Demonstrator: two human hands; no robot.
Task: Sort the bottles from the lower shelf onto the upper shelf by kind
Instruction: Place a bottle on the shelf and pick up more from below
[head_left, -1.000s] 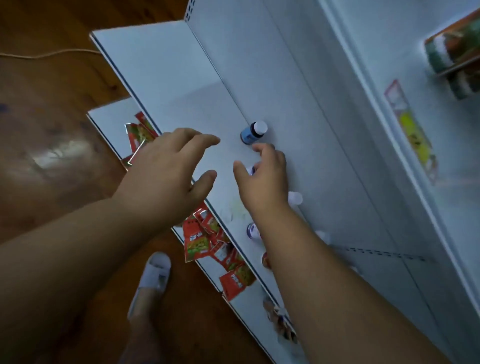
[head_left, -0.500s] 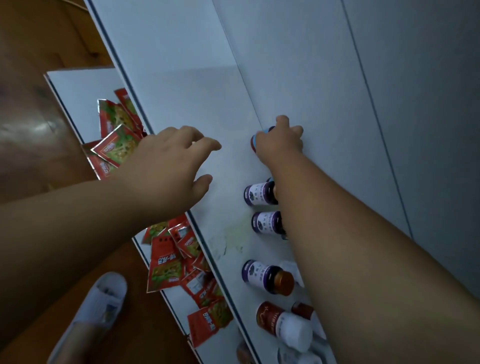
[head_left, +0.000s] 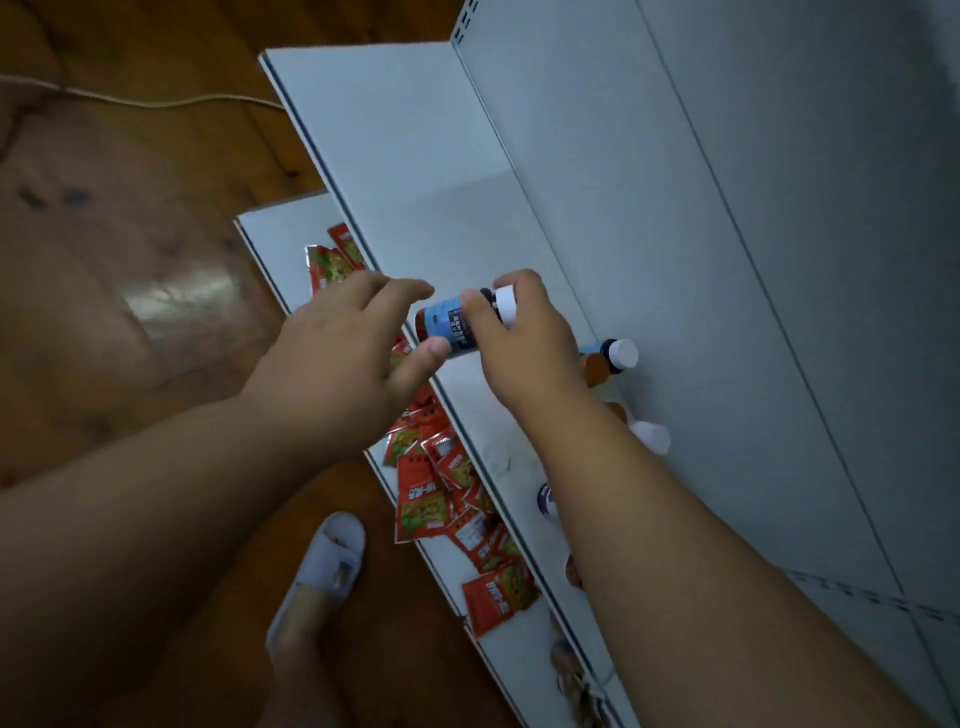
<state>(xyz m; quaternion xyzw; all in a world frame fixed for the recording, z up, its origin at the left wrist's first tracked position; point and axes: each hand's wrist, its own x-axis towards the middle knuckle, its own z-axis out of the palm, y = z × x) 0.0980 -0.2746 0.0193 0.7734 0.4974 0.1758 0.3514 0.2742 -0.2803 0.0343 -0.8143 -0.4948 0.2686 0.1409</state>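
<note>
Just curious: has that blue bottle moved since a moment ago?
Yes. The right hand has lifted the blue bottle from beside the back wall out toward the shelf's front edge.

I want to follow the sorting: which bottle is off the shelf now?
The blue-label bottle with white cap, held by the right hand; the others lie on the shelf.

White upper shelf (head_left: 415, 171), bottles (head_left: 615, 356) lying on it, lower shelf (head_left: 280, 234), red sachets (head_left: 421, 506)
</note>
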